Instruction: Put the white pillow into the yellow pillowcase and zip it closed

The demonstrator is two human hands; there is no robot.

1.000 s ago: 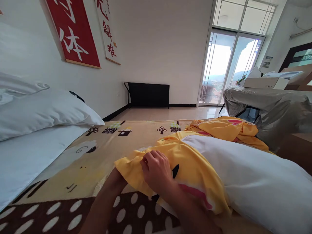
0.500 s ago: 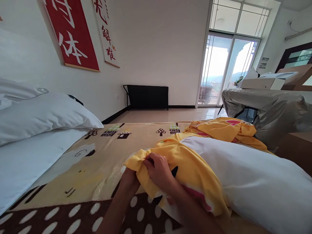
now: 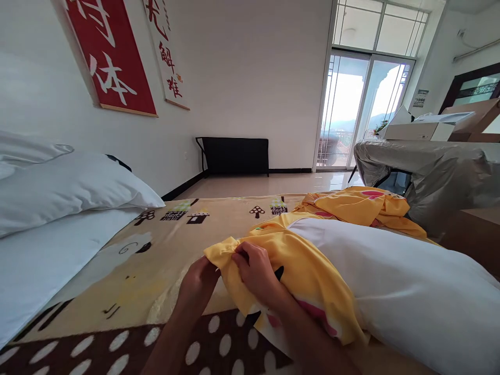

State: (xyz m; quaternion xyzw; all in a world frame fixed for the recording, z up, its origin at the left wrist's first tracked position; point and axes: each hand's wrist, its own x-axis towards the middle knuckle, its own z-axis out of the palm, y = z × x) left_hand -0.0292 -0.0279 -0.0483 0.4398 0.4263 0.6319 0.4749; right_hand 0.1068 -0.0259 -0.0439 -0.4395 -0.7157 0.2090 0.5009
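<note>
A yellow pillowcase (image 3: 312, 276) with pink and black print covers the near-left end of a white pillow (image 3: 410, 281). My right hand (image 3: 255, 268) pinches the pillowcase close to its left corner, fingers closed on the cloth. Just left of it, my left hand (image 3: 198, 278) is closed at the corner's edge, its fingertips partly tucked behind the fabric. The white pillow lies bare toward the right. Both hands are over a beige blanket (image 3: 219, 208) with cartoon print and a brown, white-dotted border.
More yellow fabric (image 3: 363, 203) lies bunched beyond the white pillow. White pillows (image 3: 78, 187) are stacked at the left. A table under grey plastic sheeting (image 3: 422, 161) stands at the right with boxes (image 3: 417, 130) on it. A black folded panel (image 3: 236, 155) leans at the far wall.
My left hand has come out from under the pillowcase corner and shifted left and up, so more of it shows. My right hand keeps its pinch nearly in place.
</note>
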